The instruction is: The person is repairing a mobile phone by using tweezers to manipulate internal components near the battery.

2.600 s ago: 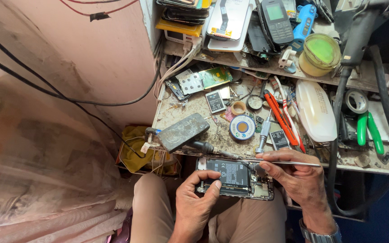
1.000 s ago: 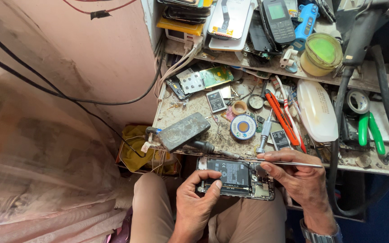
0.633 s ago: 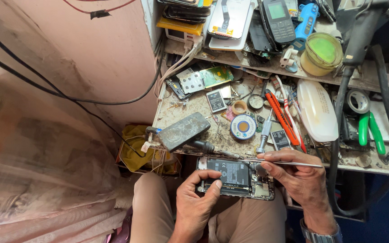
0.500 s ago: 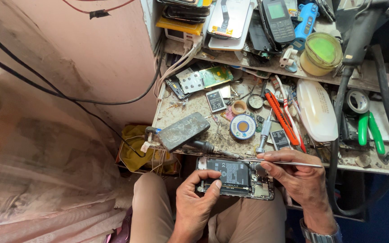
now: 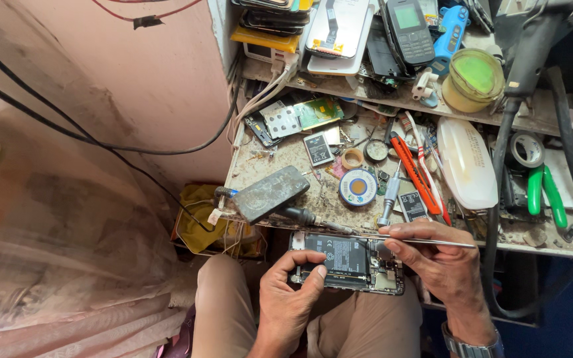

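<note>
An opened smartphone (image 5: 349, 263) with its back cover off lies across my lap, its black battery and circuit board showing. My left hand (image 5: 291, 298) grips its lower left edge, thumb resting on the battery. My right hand (image 5: 440, 265) pinches thin metal tweezers (image 5: 426, 241) that lie level over the phone's top right corner, tips pointing left.
A cluttered workbench (image 5: 286, 156) lies just beyond the phone: a dark phone body (image 5: 270, 193), a solder spool (image 5: 357, 187), an orange cutter (image 5: 414, 171), a white case (image 5: 467, 162), green pliers (image 5: 544, 191). A shelf above holds phones (image 5: 410, 26) and a green-lidded jar (image 5: 475, 78). Black cables cross the pink wall at left.
Barely anything differs. Both hands stay on the phone and tweezers, with only slight shifts of the view.
</note>
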